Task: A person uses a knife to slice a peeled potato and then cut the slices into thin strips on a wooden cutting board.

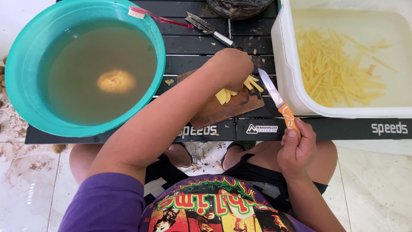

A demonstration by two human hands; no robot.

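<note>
My left hand (pixel 234 66) rests closed over yellow potato slices (pixel 225 95) and cut sticks (pixel 253 83) on a small brown wooden cutting board (pixel 214 112). Beside the board, my right hand (pixel 296 148) grips an orange-handled knife (pixel 277 98), its blade pointing up and away, just right of the sticks. The board lies on a low black slatted table (pixel 201 45).
A teal basin (pixel 25 56) of cloudy water with a whole potato (pixel 116 81) sits at left, a red toothbrush (pixel 159 17) on its rim. A white tub (pixel 285 56) of water with several potato sticks stands right. A peeler (pixel 210 30) lies behind.
</note>
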